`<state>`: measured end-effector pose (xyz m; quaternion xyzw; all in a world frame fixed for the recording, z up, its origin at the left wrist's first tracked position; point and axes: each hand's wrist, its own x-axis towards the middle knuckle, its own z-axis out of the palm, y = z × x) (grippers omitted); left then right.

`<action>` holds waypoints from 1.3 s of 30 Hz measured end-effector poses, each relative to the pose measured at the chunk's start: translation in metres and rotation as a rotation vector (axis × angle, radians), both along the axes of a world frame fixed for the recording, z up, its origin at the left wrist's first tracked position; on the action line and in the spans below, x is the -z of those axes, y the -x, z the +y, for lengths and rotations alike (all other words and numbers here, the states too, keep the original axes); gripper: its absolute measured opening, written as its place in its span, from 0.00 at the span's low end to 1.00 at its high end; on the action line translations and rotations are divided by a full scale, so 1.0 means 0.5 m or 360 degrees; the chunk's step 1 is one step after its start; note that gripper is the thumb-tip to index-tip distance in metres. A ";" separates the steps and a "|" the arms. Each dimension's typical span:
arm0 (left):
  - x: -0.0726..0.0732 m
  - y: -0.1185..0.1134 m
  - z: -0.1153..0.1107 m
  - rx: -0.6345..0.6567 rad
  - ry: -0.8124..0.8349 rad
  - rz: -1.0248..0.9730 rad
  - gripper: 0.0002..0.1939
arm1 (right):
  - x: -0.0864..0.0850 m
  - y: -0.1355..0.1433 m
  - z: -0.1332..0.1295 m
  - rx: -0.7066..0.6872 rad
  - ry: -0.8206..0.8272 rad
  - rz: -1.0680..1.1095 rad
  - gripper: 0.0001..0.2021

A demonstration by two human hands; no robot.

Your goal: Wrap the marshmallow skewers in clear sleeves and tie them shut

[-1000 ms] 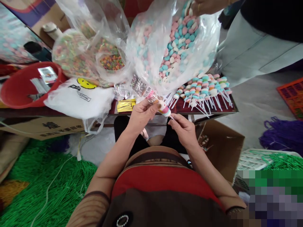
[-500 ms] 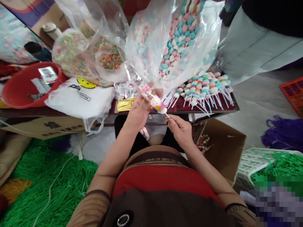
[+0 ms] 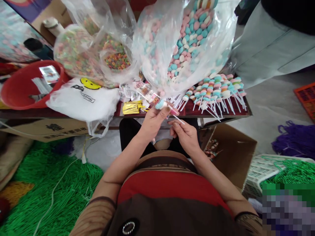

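We've got the wrapped candy stick pinched between thumb and fingers of our left hand, just right of the gold tie bundle. Our right hand, farther right of the bundle, has curled fingers close by the stick's bare end; can't tell if it grips anything. Smiley bag: left of bundle. Red basin: farther left. Candy skewers: well right of bundle.
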<state>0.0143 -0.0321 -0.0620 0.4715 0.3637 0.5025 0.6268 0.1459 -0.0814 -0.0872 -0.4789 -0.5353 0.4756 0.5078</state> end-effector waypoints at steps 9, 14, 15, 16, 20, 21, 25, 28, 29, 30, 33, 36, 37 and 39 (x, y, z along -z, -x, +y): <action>-0.010 0.035 0.017 0.0057 -0.0095 0.0238 0.22 | -0.023 -0.042 0.006 -0.0014 0.0044 -0.0033 0.16; -0.021 0.034 0.020 0.0180 -0.0158 0.0321 0.23 | -0.016 -0.029 0.004 0.0043 -0.0009 -0.0036 0.15; -0.020 0.032 0.018 0.0178 -0.0168 0.0350 0.24 | -0.012 -0.023 0.002 0.0060 0.0008 0.0009 0.16; -0.017 0.030 0.015 0.0153 -0.0189 0.0405 0.24 | -0.008 -0.017 0.000 0.0069 0.0036 0.0055 0.16; 0.006 0.026 0.010 -0.0161 -0.0464 0.0829 0.30 | 0.009 -0.002 -0.007 0.0103 0.0092 0.0050 0.17; 0.014 0.027 0.011 -0.0221 -0.0534 0.0933 0.31 | 0.013 -0.002 -0.006 0.0119 0.0060 -0.0023 0.17; 0.031 0.029 0.014 -0.0148 -0.0578 0.1133 0.33 | 0.024 -0.008 0.005 0.0088 -0.0125 -0.0448 0.24; 0.028 0.024 0.011 -0.0005 -0.0541 0.1070 0.31 | 0.030 -0.009 0.015 -0.0095 -0.0174 -0.0604 0.23; 0.024 0.022 0.008 0.0035 -0.0519 0.1031 0.30 | 0.031 -0.008 0.016 -0.0132 -0.0176 -0.0612 0.22; 0.021 0.020 0.005 0.0065 -0.0489 0.0990 0.30 | 0.031 -0.007 0.017 -0.0145 -0.0170 -0.0606 0.22; 0.008 0.027 0.002 0.0092 -0.0368 0.0917 0.29 | 0.027 -0.005 0.016 -0.0096 -0.0135 -0.0553 0.22; 0.001 0.046 0.010 -0.0004 -0.0254 0.0807 0.28 | 0.022 -0.005 0.013 -0.0054 -0.0107 -0.0504 0.21; 0.001 0.051 0.016 -0.0027 -0.0227 0.0688 0.29 | 0.020 -0.005 0.013 -0.0044 -0.0102 -0.0492 0.20; 0.005 0.055 0.027 0.0024 -0.0153 0.0381 0.29 | 0.020 -0.003 0.012 -0.0035 -0.0103 -0.0475 0.19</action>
